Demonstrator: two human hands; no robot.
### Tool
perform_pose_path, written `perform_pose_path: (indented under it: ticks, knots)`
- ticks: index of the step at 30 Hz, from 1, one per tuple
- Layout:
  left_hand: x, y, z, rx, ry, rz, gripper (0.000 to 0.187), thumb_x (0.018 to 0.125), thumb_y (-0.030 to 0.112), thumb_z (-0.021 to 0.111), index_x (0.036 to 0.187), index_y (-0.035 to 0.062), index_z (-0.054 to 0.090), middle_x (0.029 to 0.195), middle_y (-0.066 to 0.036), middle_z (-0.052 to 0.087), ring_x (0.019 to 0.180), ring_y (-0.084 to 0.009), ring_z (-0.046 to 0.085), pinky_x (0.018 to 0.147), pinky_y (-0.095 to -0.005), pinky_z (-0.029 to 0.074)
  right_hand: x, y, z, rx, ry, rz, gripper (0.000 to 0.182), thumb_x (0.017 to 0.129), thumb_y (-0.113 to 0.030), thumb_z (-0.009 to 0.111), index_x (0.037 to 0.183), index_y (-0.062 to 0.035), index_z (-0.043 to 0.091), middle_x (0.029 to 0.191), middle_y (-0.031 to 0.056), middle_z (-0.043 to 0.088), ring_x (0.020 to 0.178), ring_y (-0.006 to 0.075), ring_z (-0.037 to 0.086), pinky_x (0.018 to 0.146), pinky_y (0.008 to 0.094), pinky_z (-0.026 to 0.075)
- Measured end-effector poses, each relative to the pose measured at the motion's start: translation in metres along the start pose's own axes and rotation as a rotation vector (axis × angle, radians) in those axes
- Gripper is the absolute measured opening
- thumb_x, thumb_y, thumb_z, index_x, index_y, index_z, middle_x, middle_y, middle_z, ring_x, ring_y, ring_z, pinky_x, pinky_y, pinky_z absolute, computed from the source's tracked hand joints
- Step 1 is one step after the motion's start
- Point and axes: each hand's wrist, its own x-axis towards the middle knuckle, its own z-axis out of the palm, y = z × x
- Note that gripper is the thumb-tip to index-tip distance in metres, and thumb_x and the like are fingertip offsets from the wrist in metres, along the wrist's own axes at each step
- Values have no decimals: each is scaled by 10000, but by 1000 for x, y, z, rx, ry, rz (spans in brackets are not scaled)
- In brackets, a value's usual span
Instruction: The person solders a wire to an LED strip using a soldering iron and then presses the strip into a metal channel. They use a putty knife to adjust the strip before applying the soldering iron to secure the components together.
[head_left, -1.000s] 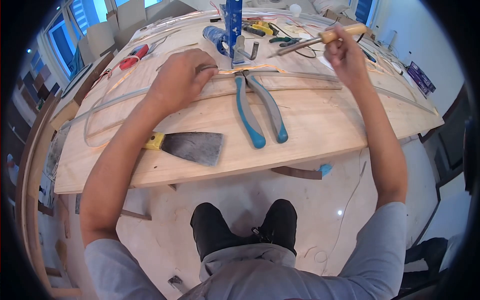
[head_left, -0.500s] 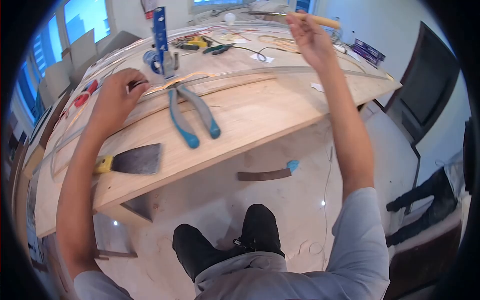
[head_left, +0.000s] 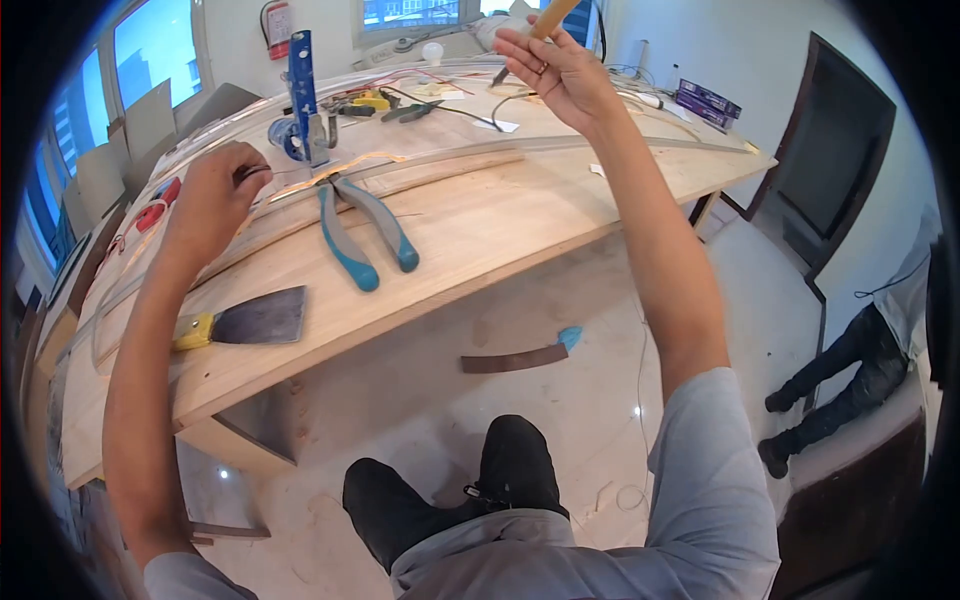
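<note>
My left hand (head_left: 212, 195) is closed above the table's left part, its thumb and forefinger pinching a thin dark wire. Beside it, a lit LED strip (head_left: 370, 160) runs along a clear channel, and pliers (head_left: 365, 232) with grey-and-blue handles lie with their jaws at the strip. My right hand (head_left: 560, 75) is raised over the far side, fingers round the wooden handle of a soldering iron (head_left: 556, 14). The iron's dark tip points down toward the table. Behind the pliers stands a blue, paint-specked upright piece (head_left: 302, 85) beside a blue reel (head_left: 290, 138).
A scraper (head_left: 258, 318) lies near the front edge of the wooden table (head_left: 480, 220). Farther back are green-handled pliers (head_left: 408, 112), a bulb (head_left: 432, 50) and purple boxes (head_left: 708, 103). A brown strip (head_left: 512, 359) lies on the floor. Another person (head_left: 850, 360) is at right.
My right hand has moved left and slightly down, tilting the soldering iron from nearly level to steep, tip down. My left hand keeps its pinch; the whole view has shifted slightly.
</note>
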Motion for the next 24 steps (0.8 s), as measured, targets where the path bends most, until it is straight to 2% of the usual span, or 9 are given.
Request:
perform_pose_path:
  ticks: [2,3,6,9,12,13,19,22,24]
  knots:
    - [0,2,-1,1,-9,-17,143,879,91,665,901,-47,636,810,-155,644,736,-232,600,712,-345,474,5,5,-20,158,80,-48,285,1046,-167,439,1291,-21,435,1160,215,658,980,284,692,800,350,591]
    - [0,3,-1,4,-13,-27,142,880,89,663,899,-49,635,806,-157,641,734,-233,599,710,-346,473,9,9,-36,263,49,-71,255,1056,-242,428,1219,-52,477,914,99,680,722,186,643,631,298,521]
    - [1,-3,2,-13,3,11,145,879,90,666,896,-51,634,800,-159,637,721,-230,591,702,-349,470,7,9,-41,395,74,-134,238,1053,-305,446,1116,-83,503,675,6,518,529,118,433,528,267,375]
    - [2,-5,1,19,-6,45,146,878,88,669,894,-53,633,790,-159,634,711,-226,588,693,-351,469,18,2,-16,298,365,-55,227,1069,-224,376,1017,-45,505,641,-5,381,527,94,347,508,273,298]
    - [1,-2,1,14,2,22,148,872,92,677,895,-49,636,782,-159,630,710,-227,587,690,-354,468,39,14,3,172,422,171,194,1022,-115,355,918,-20,489,631,-8,395,527,94,361,504,272,315]
    - [-1,2,1,18,12,13,149,862,94,685,902,-43,643,792,-168,639,720,-254,598,694,-361,470,53,30,-4,148,431,209,208,902,32,312,998,42,496,706,91,545,524,142,468,460,260,392]
    - [-2,-7,4,74,36,64,131,853,87,681,886,-37,657,836,-179,660,756,-309,629,716,-381,488,65,95,21,-156,461,568,313,950,9,289,1182,123,467,1012,323,644,738,318,709,578,313,620]
    - [-3,-7,6,93,27,44,126,854,86,677,887,-35,661,842,-179,662,763,-310,631,723,-385,491,56,97,30,-283,473,544,302,971,-12,286,1175,127,461,993,312,642,797,364,720,595,340,632]
    - [-3,-9,3,97,37,36,125,854,86,676,889,-34,662,846,-180,663,766,-310,632,725,-386,492,49,90,29,-434,475,577,270,968,-37,368,1151,102,509,925,254,672,766,332,721,553,355,613]
